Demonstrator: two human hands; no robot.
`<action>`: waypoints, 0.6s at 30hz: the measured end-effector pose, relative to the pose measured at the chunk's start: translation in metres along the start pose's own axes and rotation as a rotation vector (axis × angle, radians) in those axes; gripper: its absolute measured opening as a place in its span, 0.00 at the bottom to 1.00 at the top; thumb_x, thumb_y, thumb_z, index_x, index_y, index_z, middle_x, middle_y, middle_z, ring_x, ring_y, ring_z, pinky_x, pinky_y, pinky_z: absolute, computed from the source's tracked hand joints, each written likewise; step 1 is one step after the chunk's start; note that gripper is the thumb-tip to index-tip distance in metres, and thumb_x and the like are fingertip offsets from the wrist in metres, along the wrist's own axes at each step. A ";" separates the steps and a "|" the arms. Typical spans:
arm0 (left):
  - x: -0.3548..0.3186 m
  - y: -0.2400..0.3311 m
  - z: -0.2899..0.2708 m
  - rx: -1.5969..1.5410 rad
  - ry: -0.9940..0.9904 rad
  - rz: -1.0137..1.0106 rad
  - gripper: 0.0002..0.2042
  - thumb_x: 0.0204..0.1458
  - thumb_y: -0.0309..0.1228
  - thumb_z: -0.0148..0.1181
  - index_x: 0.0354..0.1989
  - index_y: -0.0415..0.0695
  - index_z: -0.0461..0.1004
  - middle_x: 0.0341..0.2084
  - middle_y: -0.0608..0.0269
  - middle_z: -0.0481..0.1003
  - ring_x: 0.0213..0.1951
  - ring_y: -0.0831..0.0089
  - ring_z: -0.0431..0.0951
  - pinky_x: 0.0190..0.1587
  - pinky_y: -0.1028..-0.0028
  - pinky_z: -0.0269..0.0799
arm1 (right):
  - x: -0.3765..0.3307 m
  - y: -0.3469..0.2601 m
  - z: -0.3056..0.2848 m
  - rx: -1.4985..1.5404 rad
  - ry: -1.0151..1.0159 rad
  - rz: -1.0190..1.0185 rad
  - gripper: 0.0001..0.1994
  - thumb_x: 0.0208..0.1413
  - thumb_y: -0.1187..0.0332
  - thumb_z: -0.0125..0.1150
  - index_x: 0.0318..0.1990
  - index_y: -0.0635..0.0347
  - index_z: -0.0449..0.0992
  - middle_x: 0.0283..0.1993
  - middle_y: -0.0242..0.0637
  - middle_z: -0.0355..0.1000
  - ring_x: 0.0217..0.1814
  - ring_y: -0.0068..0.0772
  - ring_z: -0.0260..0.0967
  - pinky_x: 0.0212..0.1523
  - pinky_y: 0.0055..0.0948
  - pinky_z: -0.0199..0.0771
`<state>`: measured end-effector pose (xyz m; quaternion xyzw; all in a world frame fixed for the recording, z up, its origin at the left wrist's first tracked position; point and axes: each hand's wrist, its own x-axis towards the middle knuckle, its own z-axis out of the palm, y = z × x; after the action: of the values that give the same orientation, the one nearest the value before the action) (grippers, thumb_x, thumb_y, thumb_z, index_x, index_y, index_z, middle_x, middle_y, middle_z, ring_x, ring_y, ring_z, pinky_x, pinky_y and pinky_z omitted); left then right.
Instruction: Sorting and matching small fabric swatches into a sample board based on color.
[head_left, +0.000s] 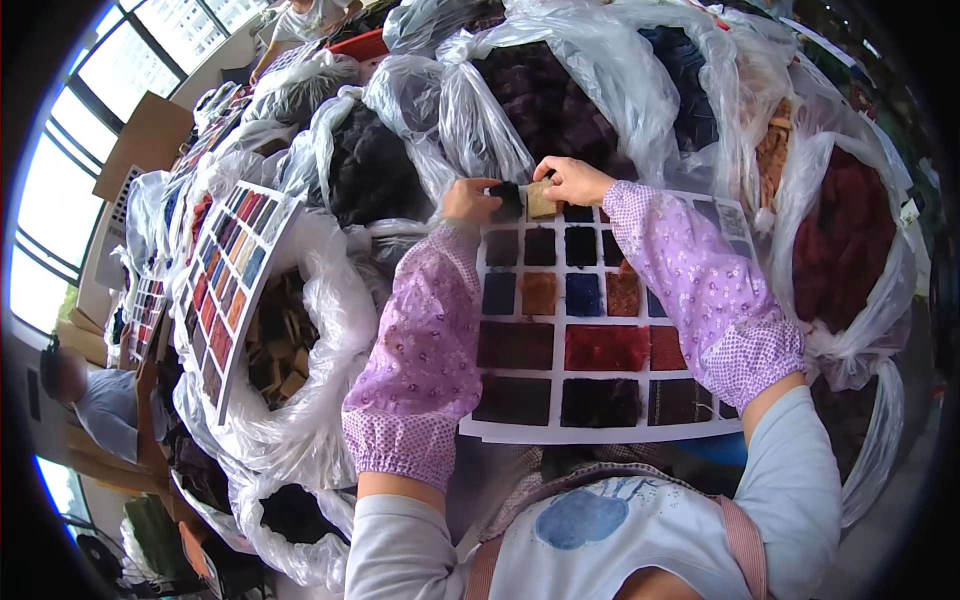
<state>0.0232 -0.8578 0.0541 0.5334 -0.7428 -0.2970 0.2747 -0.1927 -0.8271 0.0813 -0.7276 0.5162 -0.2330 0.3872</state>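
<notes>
A white swatch card (558, 437) with rows of fabric pieces in black, blue, rust, red and dark brown lies tilted in front of me. My left hand (470, 201) is closed at its upper left corner, thumb by a black swatch (508, 204). My right hand (577, 184) pinches a small tan swatch (541, 201) against the top row, right beside that black one. Purple flowered sleeves cover both forearms, and the right one hides part of the card.
Clear plastic bags of dark purple (545, 100), black (372, 165) and deep red (848, 235) fabric surround the card. Another swatch card (232, 280) leans at left, above a bag of brown pieces (280, 340). Two people appear, one at far left (105, 405), one at the top (305, 22).
</notes>
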 end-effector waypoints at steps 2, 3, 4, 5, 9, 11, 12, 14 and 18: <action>0.009 -0.002 -0.011 -0.041 -0.097 -0.016 0.18 0.31 0.31 0.59 0.37 0.51 0.76 0.20 0.57 0.75 0.21 0.71 0.75 0.30 0.74 0.71 | 0.005 0.004 0.001 -0.044 0.117 -0.004 0.15 0.37 0.71 0.58 0.37 0.62 0.69 0.27 0.38 0.71 0.23 0.26 0.69 0.29 0.23 0.69; 0.010 -0.003 -0.014 -0.025 -0.139 -0.075 0.18 0.37 0.24 0.57 0.42 0.46 0.73 0.18 0.63 0.72 0.18 0.78 0.72 0.22 0.80 0.70 | 0.004 0.007 0.002 0.020 0.111 0.053 0.15 0.36 0.69 0.59 0.34 0.64 0.70 0.26 0.38 0.72 0.25 0.27 0.70 0.32 0.24 0.68; 0.010 -0.004 -0.014 -0.024 -0.141 -0.076 0.18 0.37 0.24 0.57 0.42 0.46 0.73 0.18 0.63 0.72 0.18 0.78 0.72 0.22 0.80 0.70 | 0.003 0.009 0.006 0.022 0.110 0.054 0.15 0.36 0.69 0.59 0.34 0.64 0.70 0.26 0.38 0.72 0.25 0.27 0.70 0.32 0.24 0.68; 0.009 -0.005 -0.015 -0.053 -0.157 -0.058 0.18 0.37 0.24 0.57 0.41 0.47 0.74 0.18 0.64 0.72 0.18 0.78 0.71 0.21 0.80 0.70 | 0.003 0.010 0.010 0.057 0.136 0.047 0.15 0.35 0.69 0.60 0.34 0.65 0.70 0.26 0.38 0.72 0.26 0.26 0.70 0.33 0.24 0.68; -0.007 0.001 -0.012 0.128 -0.016 0.113 0.16 0.35 0.24 0.59 0.38 0.49 0.76 0.17 0.63 0.72 0.18 0.76 0.72 0.23 0.78 0.70 | -0.004 0.001 0.025 -0.047 0.252 -0.028 0.13 0.34 0.66 0.63 0.29 0.61 0.73 0.24 0.36 0.72 0.28 0.31 0.71 0.33 0.27 0.69; -0.015 0.014 -0.005 0.138 0.016 0.130 0.16 0.33 0.26 0.60 0.36 0.52 0.76 0.18 0.61 0.73 0.22 0.71 0.74 0.29 0.75 0.70 | -0.010 -0.001 0.023 -0.322 0.318 -0.174 0.11 0.33 0.64 0.64 0.27 0.57 0.74 0.27 0.36 0.70 0.29 0.36 0.70 0.34 0.29 0.69; -0.018 0.019 0.000 0.148 0.045 0.148 0.15 0.31 0.28 0.61 0.34 0.54 0.77 0.19 0.58 0.74 0.25 0.65 0.75 0.34 0.72 0.70 | -0.013 0.002 0.022 -0.323 0.316 -0.176 0.11 0.33 0.64 0.64 0.27 0.57 0.74 0.27 0.36 0.70 0.29 0.36 0.70 0.34 0.29 0.69; -0.023 0.015 0.007 0.180 0.088 0.145 0.14 0.32 0.29 0.62 0.33 0.53 0.77 0.20 0.57 0.74 0.27 0.62 0.75 0.34 0.71 0.70 | -0.016 0.001 0.022 -0.361 0.313 -0.281 0.12 0.34 0.63 0.63 0.29 0.57 0.75 0.30 0.38 0.68 0.32 0.34 0.69 0.36 0.28 0.68; -0.028 0.022 0.002 0.251 0.145 0.156 0.14 0.33 0.30 0.62 0.33 0.51 0.77 0.22 0.57 0.75 0.29 0.60 0.75 0.36 0.67 0.70 | -0.020 0.007 0.008 -0.236 0.068 -0.302 0.13 0.36 0.68 0.63 0.34 0.58 0.74 0.32 0.38 0.64 0.30 0.28 0.69 0.35 0.24 0.68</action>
<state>0.0156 -0.8254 0.0659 0.5243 -0.7915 -0.1405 0.2809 -0.1980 -0.8075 0.0721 -0.8289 0.4376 -0.2508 0.2419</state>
